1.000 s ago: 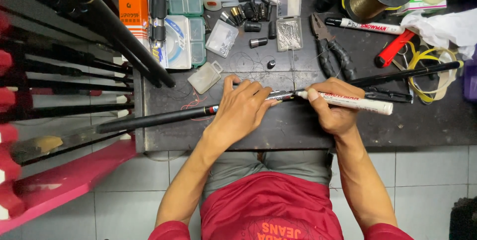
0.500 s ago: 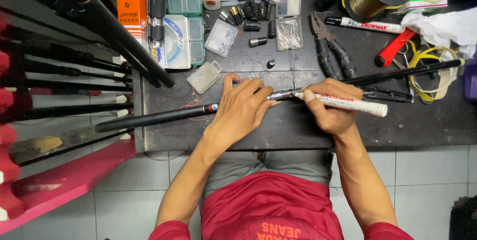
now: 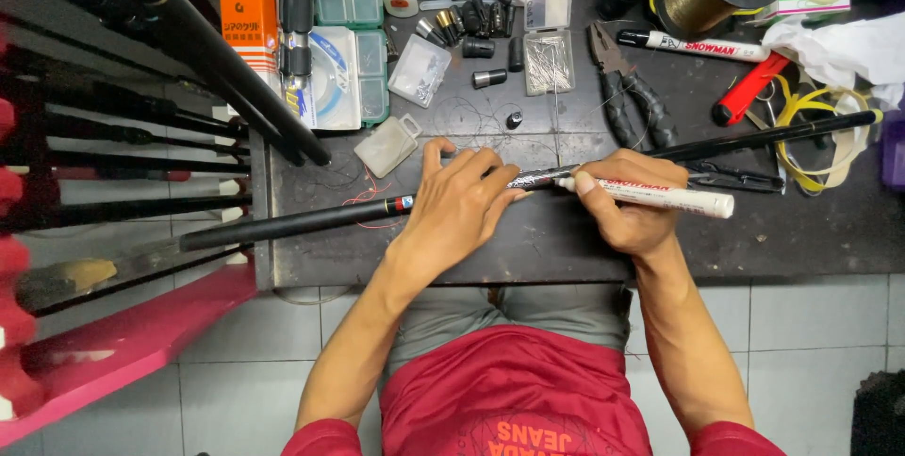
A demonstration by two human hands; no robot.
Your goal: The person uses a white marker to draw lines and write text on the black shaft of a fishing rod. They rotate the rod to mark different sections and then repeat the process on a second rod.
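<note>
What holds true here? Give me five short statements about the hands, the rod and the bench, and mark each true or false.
1. The right hand holds a white marker with its tip against the black rod. True.
2. The left hand is lifted clear of the rod. False: it rests on the rod, fingers laid over it.
3. A pair of pliers lies on the dark bench beyond the hands. True.
4. The second marker on the bench is uncapped. False: its black cap is on.
5. The rod lies wholly on the bench. False: its thick end sticks out past the bench's left edge.
</note>
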